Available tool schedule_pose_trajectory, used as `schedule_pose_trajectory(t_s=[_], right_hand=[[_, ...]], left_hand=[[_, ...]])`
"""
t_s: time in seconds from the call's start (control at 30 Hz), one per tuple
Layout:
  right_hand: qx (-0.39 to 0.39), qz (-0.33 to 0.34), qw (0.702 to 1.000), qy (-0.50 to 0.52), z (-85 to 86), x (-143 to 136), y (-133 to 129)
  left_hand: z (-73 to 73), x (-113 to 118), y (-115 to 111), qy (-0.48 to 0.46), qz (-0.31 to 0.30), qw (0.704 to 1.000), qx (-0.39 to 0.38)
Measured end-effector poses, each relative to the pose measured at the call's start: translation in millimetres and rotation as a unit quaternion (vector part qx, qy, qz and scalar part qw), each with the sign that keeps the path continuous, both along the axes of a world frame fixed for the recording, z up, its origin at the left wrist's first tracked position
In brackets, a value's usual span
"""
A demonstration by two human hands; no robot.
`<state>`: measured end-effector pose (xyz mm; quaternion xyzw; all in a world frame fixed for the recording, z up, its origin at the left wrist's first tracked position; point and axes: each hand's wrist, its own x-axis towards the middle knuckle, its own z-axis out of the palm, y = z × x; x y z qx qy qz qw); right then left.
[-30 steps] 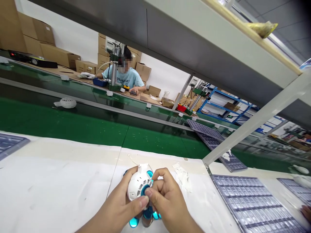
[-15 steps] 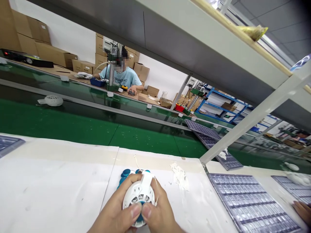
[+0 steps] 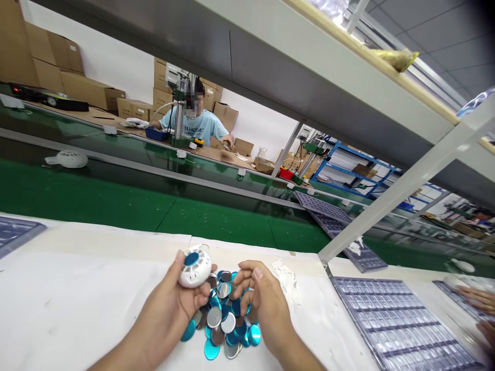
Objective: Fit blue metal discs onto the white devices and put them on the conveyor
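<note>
My left hand (image 3: 167, 303) holds a white round slotted housing (image 3: 196, 275), tilted, with a blue disc (image 3: 191, 258) at its centre. Thumb and fingers grip its sides. Below and to the right lies a heap of small round discs (image 3: 228, 323), some shiny blue, others silver, on the white table cover. Over the right side of this heap is my right hand (image 3: 270, 299), its fingers bent and apart, with nothing visible in them.
Beyond the table runs a green conveyor belt (image 3: 127, 193) carrying another white housing (image 3: 69, 159). A clear plastic tray (image 3: 402, 319) lies at the right, near a slanted white post (image 3: 386, 190). Another person (image 3: 197, 126) sits opposite; other hands (image 3: 477, 299) show at the right edge.
Both hands were around the housing with thumbs pressing its centre. My right hand has let go and moved right over the discs; my left has carried the housing left and up, uncovering the heap.
</note>
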<state>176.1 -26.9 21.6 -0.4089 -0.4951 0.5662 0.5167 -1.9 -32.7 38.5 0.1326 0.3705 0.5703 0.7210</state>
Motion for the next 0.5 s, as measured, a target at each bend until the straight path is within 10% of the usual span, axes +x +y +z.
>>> schedule_pose_trajectory(t_s=[0.5], right_hand=[[0.001,-0.060,0.992,-0.111,-1.0,4,12]], left_hand=[[0.6,-6,5,0.056,-0.016,0.997,0.041]])
